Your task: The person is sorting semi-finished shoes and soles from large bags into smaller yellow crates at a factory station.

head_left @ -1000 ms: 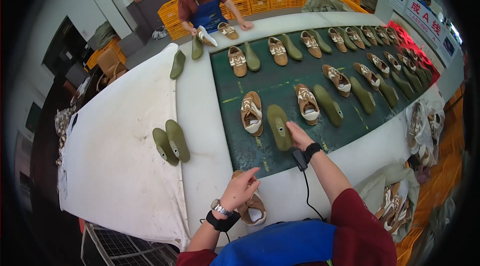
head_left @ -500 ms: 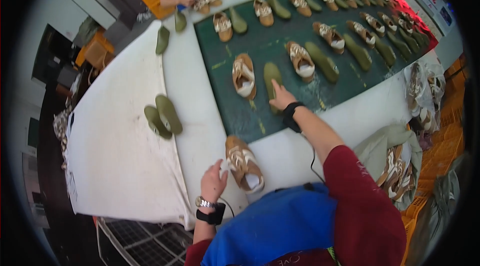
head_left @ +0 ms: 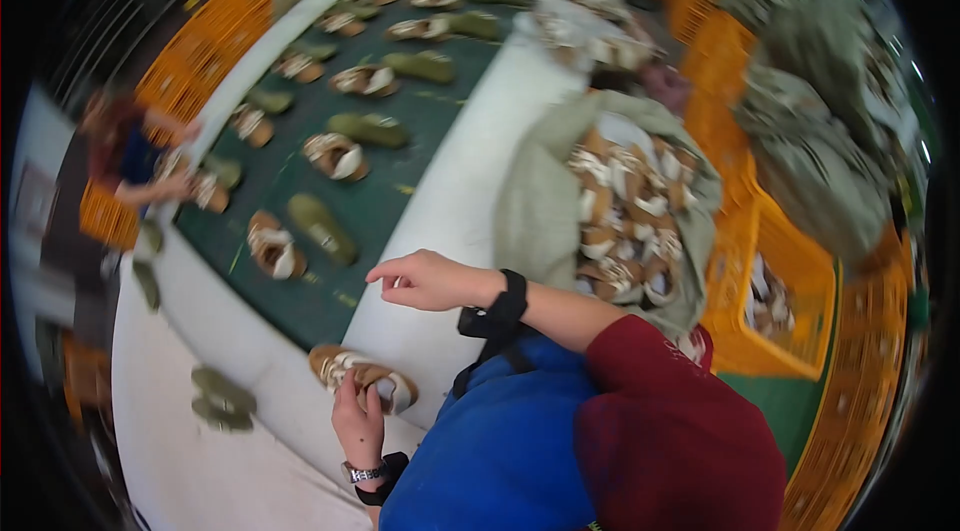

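Observation:
A tan shoe with white stripes and laces [head_left: 329,362] stands on the white table edge in front of me. My left hand [head_left: 360,425] is at its near side, thumb and fingers closed on the upper beside the opening. Above the white border, my right hand [head_left: 432,281] is in the air with nothing in it, forefinger stretched out and the other fingers loosely bent. On the green belt [head_left: 290,306] beyond, the closest pair is a green shoe last [head_left: 322,228] lying beside another tan shoe [head_left: 274,247].
More shoes and lasts run in rows along the belt. Two green lasts [head_left: 222,391] lie on the white cloth at left. To my right are a sack of shoes [head_left: 530,166] and yellow crates [head_left: 775,356]. Across the belt a co-worker [head_left: 125,151] handles a shoe.
My view has swung to the right. My right hand has come off the green last on the belt and back toward me. My left hand has moved onto the near shoe.

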The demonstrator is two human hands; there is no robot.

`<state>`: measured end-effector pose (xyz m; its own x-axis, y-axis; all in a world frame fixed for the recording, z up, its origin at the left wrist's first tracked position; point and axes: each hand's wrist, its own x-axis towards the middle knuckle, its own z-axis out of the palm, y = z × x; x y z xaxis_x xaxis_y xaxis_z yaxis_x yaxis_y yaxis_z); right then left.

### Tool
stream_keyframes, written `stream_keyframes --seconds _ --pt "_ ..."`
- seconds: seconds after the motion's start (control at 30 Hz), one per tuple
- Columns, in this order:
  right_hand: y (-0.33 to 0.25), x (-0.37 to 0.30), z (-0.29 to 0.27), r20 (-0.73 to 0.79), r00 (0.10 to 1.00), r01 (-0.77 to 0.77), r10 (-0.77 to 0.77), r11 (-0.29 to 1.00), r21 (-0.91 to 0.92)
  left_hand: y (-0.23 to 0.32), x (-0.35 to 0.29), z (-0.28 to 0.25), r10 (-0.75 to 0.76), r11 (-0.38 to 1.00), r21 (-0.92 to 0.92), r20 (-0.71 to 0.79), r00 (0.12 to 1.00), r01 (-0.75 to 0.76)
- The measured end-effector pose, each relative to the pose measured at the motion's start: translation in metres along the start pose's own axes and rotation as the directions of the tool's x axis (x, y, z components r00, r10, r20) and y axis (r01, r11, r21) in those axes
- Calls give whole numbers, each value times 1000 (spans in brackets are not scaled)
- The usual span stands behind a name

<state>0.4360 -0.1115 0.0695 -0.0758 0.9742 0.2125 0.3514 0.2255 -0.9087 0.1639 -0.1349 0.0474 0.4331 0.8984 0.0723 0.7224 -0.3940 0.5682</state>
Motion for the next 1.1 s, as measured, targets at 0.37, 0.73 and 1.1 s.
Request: stream_keyframes --seconds 0.37,0.73,1.1 --pt "121 -293 -62 -392 820 -527 417 817 -234 156 78 132 610 792 -361 470 638 -492" --pt "119 -237 -60 209 949 -275 235 943 188 153 104 227 133 944 -330 441 888 23" --pt "168 -316 -132 -150 833 -491 532 587 -643 197 95 143 -93 395 -730 572 815 558"
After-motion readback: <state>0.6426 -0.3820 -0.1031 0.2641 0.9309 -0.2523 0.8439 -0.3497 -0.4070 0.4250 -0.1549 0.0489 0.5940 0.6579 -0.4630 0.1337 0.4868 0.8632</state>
